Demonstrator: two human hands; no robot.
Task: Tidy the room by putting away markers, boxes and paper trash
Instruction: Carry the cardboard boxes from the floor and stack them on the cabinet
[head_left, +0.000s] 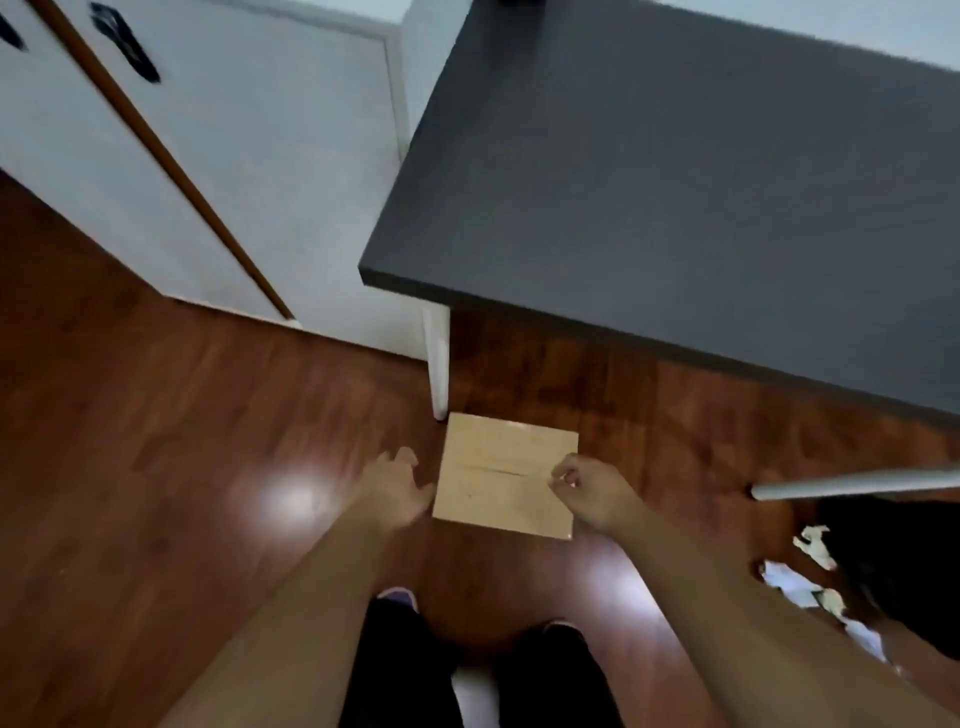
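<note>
A closed brown cardboard box (501, 470) lies flat on the wooden floor, right by the white leg of the dark table. My left hand (397, 486) hovers at the box's left edge with fingers spread, holding nothing. At the box's right edge, my right hand (587, 488) has its fingers curled loosely and looks empty. Crumpled white paper trash (815, 543) lies on the floor to the right, with more white pieces (795, 582) below it.
A dark grey table (675, 182) fills the upper right, with its white leg (437, 364) touching the floor behind the box. White cabinet doors (234, 156) stand at the upper left. A white bar (857, 483) and a black object (898, 566) are at the right. My feet (467, 649) are below.
</note>
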